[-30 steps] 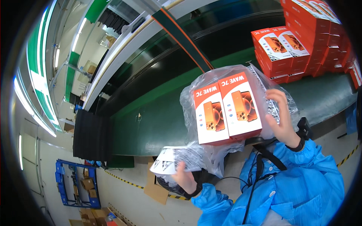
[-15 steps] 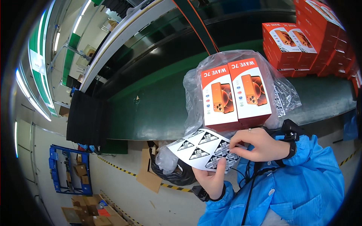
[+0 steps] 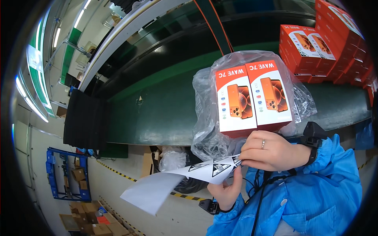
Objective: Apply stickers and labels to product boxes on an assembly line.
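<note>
A white sheet of black triangular stickers (image 3: 204, 171) is bent in front of me, its blank end curling down to the left. My left hand (image 3: 226, 192) grips it from below, thumb against the sheet near its right end. Fingers pinched together, my right hand (image 3: 271, 151) is at that same right end; whether a sticker is peeled off between the fingertips cannot be seen. Just beyond my hands, two red and white phone boxes (image 3: 236, 104) stand side by side, partly wrapped by a clear plastic bag (image 3: 204, 110).
The boxes stand on a dark green work surface (image 3: 157, 122). More red phone boxes (image 3: 301, 59) are stacked at the back right. Below the edge hangs a bag of white plastic (image 3: 173, 159). Cardboard boxes (image 3: 88, 216) and a blue rack (image 3: 69, 175) are on the floor at left.
The sheet was held flatter with several stickers facing up; now it is bent, its blank end swung out left and down. My right hand has closed at its right end.
</note>
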`<state>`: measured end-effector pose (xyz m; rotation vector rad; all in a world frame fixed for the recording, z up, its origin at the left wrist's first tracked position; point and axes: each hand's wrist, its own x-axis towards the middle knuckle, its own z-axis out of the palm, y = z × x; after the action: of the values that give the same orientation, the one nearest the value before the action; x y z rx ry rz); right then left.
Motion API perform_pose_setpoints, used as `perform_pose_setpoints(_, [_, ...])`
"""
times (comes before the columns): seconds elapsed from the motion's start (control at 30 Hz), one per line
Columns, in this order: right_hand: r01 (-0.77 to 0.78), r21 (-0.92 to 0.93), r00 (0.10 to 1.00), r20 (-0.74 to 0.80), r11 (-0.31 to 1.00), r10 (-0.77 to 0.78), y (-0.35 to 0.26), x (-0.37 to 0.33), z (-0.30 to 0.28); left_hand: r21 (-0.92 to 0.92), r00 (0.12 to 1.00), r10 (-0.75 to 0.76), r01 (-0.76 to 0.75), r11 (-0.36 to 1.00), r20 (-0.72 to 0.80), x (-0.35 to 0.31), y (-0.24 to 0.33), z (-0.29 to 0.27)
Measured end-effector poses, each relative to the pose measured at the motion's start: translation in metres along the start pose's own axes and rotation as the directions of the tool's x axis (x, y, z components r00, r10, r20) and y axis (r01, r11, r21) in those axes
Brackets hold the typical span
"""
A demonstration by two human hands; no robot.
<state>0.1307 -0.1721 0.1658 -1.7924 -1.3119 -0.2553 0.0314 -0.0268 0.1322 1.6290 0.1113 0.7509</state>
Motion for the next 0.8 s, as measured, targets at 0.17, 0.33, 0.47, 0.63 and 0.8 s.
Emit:
perform_pose_setpoints(0.17, [-0.052,-0.010,0.998,0.042,0.999,0.052,0.000,0.008,0.001,0.124,0.999,0.009,-0.015,0.992,0.047,-0.002,-0.011,-0.002])
perform_pose_setpoints(0.33, [-0.101,-0.012,0.990,0.097,0.995,0.101,0.007,0.016,0.007,0.132,0.991,0.011,0.007,0.991,-0.137,0.003,-0.009,0.005])
perform_pose_setpoints(0.47, [-0.141,-0.048,0.977,0.156,0.989,0.147,0.006,0.022,0.015,0.276,0.990,0.021,0.019,0.961,-0.139,0.003,-0.011,0.002])
perform_pose_setpoints(0.63, [-0.239,0.070,0.941,0.264,0.968,0.213,0.008,0.038,0.000,0.359,0.973,-0.050,0.130,0.924,-0.225,0.007,-0.012,-0.001])
perform_pose_setpoints(0.8, [-0.558,0.116,0.780,0.411,0.822,0.472,0.042,0.079,-0.022,0.252,0.943,-0.080,0.167,0.953,-0.324,0.010,-0.021,-0.015])
